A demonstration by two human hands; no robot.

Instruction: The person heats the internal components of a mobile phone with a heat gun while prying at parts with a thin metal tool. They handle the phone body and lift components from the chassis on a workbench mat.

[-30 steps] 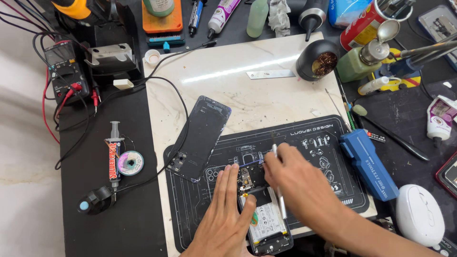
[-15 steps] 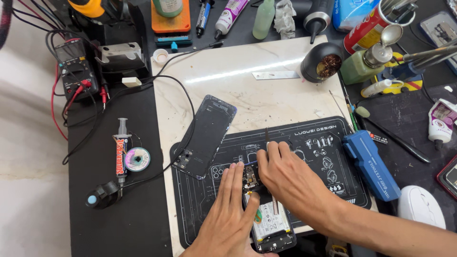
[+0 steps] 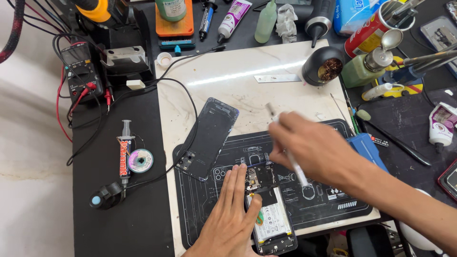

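At lower centre of the frame the left hand [image 3: 232,220] lies flat on the black repair mat [image 3: 333,209], thumb touching an opened phone [image 3: 269,214] with its battery showing. The right hand [image 3: 314,147], blurred, hovers above the mat at centre right gripping a thin white tool [image 3: 296,164]. The detached back cover [image 3: 209,138] lies left of it on the pale surface [image 3: 228,71]

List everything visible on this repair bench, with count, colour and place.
opened phone: 1, black with white battery, front centre on mat
back cover: 1, black, left of phone
work mat: 1, black, on marble slab
marble slab: 1, white, centre
multimeter: 1, black, far left
syringe: 1, clear, left
blue case: 1, right of mat
left hand: flat beside phone
right hand: blurred, holding thin white tool
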